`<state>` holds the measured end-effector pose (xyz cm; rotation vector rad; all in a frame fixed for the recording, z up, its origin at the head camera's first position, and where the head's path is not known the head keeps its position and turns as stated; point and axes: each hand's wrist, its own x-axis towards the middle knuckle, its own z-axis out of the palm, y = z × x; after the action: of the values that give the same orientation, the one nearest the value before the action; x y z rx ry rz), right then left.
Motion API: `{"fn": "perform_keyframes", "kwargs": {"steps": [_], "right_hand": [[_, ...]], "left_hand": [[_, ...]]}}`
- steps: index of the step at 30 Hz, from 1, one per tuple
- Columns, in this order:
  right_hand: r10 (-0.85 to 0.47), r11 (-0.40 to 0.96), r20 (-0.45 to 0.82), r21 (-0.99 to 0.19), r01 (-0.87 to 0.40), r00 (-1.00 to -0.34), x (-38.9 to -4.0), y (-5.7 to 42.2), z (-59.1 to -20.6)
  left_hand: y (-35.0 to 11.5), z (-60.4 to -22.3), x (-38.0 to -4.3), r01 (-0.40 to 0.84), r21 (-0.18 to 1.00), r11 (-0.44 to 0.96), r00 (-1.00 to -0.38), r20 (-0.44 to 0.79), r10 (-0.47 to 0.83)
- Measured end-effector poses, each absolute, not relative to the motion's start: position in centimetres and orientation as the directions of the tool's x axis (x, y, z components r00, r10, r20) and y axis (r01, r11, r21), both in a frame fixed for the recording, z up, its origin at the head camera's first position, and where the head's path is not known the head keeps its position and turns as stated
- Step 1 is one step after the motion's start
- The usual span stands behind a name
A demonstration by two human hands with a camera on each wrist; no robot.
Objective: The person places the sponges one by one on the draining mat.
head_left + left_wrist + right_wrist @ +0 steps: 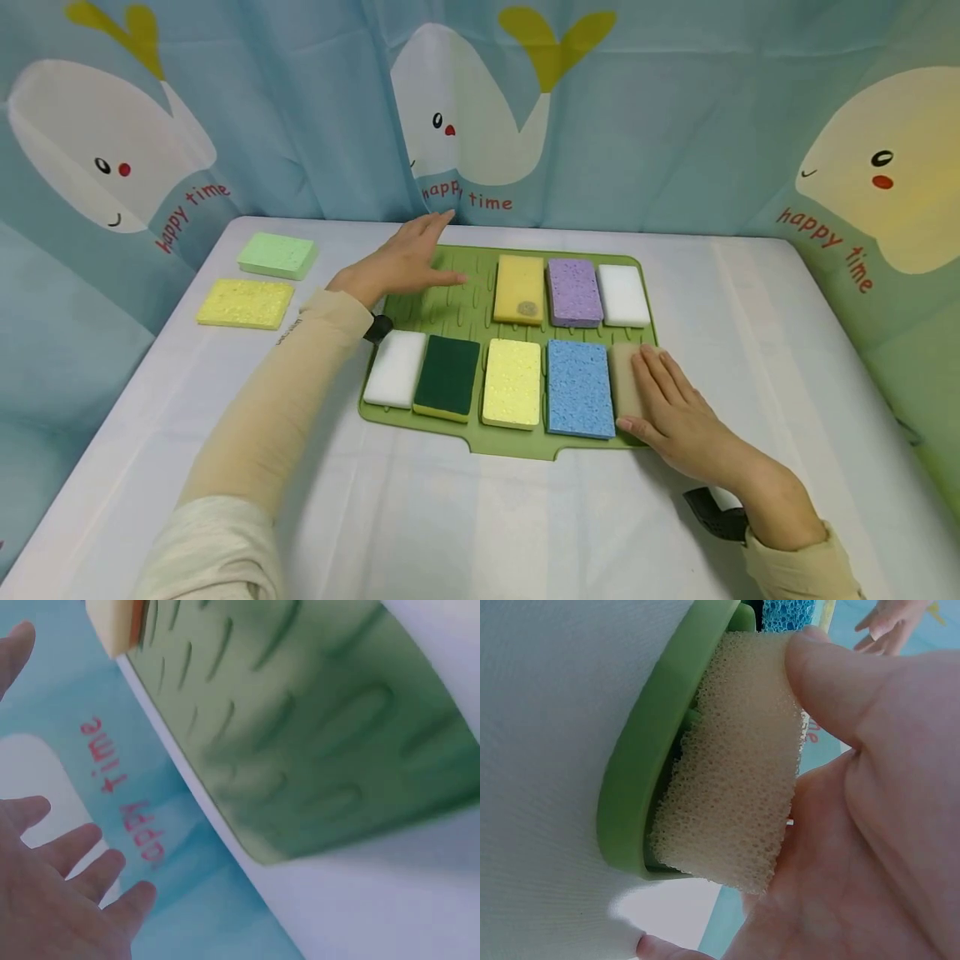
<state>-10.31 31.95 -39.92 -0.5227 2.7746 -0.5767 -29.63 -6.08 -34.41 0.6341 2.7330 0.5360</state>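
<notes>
My left hand [408,258] hovers over the back left of a green ribbed mat [450,292], fingers spread and holding nothing. In the left wrist view, its fingers [124,907] are apart from the mat. My right hand [678,417] rests on a beige sponge [626,379] at the mat's front right corner, fingers laid straight over it and partly hiding it. In the right wrist view, the thumb touches one end of this porous beige sponge [731,761], which lies on the mat inside its raised rim. Beside it is a blue sponge [580,389].
Along the mat's front are a pale yellow sponge [512,383], a dark green scouring sponge [447,377] and a white sponge [396,369]. Behind stand yellow [517,283], purple [574,292] and white sponges [624,296]. Mint [276,255] and yellow sponges [243,303] lie left on the table.
</notes>
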Motion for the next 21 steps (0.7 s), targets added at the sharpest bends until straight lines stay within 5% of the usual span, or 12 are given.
{"fn": "perform_keyframes", "kwargs": {"steps": [21], "right_hand": [[-0.398, 0.856, -0.174, -0.422, -0.297, -0.901, -10.3, 31.9, -39.9]], "left_hand": [[-12.6, -35.1, -27.9, 0.292, 0.428, 0.855, -0.930, -0.080, 0.358]]}}
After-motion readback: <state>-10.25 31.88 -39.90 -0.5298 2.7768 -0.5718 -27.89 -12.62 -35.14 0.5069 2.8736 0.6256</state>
